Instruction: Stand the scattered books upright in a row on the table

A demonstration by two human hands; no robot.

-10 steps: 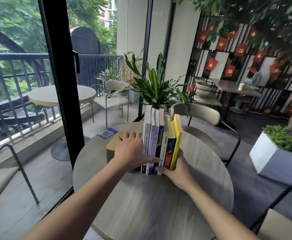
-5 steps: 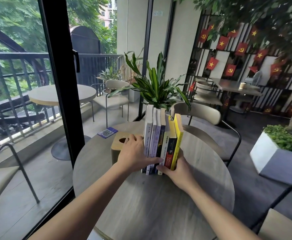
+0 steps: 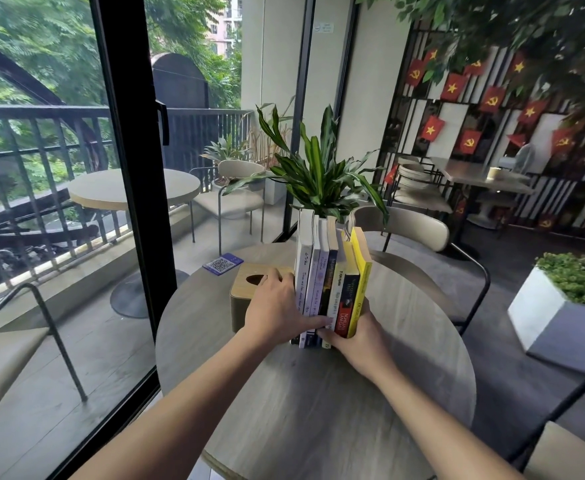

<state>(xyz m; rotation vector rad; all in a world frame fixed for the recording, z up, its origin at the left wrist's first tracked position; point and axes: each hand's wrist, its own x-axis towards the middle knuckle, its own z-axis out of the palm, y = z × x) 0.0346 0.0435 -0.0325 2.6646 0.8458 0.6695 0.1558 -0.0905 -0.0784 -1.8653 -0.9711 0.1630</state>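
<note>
While both hands clamp the upright row of paperback books (image 3: 329, 282) just right of the tan wooden tissue box (image 3: 249, 289) on the round grey worktop (image 3: 319, 393), left hand (image 3: 275, 311) and right hand (image 3: 357, 336) fingers gripping its ends, squeeze evenly and release slowly.

Round grey wood-grain table (image 3: 319, 410), upright row of books (image 3: 332, 285), wooden tissue box (image 3: 249, 292), QR card (image 3: 223, 264)
</note>
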